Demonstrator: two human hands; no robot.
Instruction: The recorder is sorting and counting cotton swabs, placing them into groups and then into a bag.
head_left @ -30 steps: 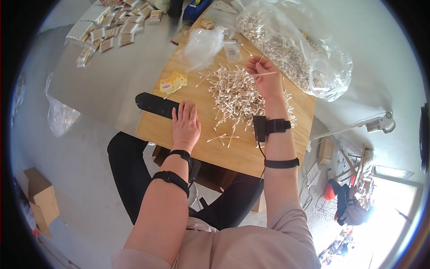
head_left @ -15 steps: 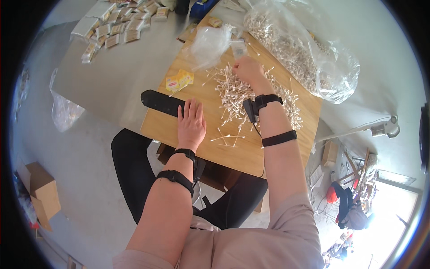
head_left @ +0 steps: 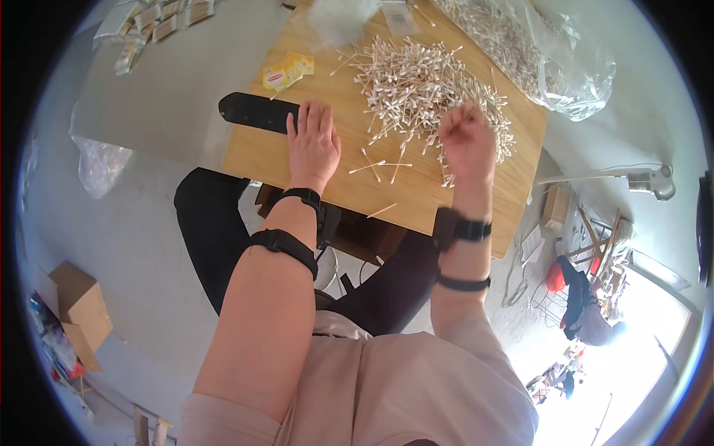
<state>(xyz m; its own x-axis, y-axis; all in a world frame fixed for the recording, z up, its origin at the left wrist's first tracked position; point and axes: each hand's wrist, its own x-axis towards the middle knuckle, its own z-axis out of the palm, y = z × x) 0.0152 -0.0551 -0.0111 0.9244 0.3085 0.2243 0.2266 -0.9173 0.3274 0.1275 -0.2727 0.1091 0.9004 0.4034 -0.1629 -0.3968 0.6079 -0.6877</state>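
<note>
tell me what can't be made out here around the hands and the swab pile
- Right hand, head view: fingers curled and motion-blurred, so whether it holds any cotton swabs cannot be told.
- Clear plastic bag: glare and crumpled film hide how full it is.
- Yellow packet: too small to identify.
- Black flat object: its right end is hidden under the left hand.
- Small packets on the floor: cut off by the top edge.

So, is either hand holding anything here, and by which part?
Left hand lies flat on the wooden table, holding nothing. Right hand is curled over the white cotton swabs; contents hidden.
</note>
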